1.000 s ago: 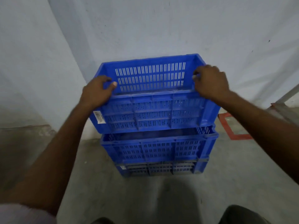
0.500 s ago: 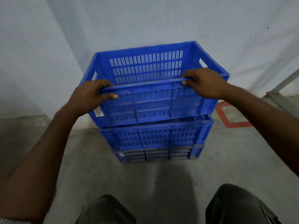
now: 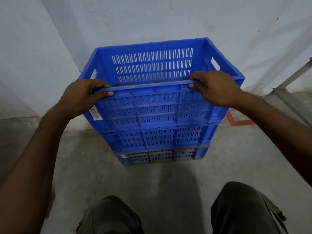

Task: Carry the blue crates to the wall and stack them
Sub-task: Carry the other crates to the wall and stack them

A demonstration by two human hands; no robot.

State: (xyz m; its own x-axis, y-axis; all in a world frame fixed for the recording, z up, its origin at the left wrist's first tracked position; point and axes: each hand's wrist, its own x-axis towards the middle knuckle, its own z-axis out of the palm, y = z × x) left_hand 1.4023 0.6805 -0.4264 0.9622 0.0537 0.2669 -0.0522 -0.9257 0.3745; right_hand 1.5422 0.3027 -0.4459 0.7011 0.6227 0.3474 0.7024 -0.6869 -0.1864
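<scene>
Three blue slotted crates stand stacked against the wall (image 3: 168, 19). The top crate (image 3: 157, 108) sits level on the middle crate (image 3: 158, 137), which rests on the bottom crate (image 3: 160, 155). My left hand (image 3: 84, 95) grips the near rim of the top crate at its left end, fingers curled over the edge and thumb on the outside. At the right end of that same rim my right hand (image 3: 214, 88) grips it the same way. The top crate is empty inside.
The stack stands in a corner, with a second wall (image 3: 30, 56) on the left. A red floor marking (image 3: 239, 121) and a metal frame (image 3: 290, 98) lie to the right. My knees (image 3: 236, 208) are low in view over grey concrete floor (image 3: 152, 179).
The top crate has come down from a tilted, raised position and now sits level on the stack. Both hands slid from the crate's sides to its near rim. I have crouched lower.
</scene>
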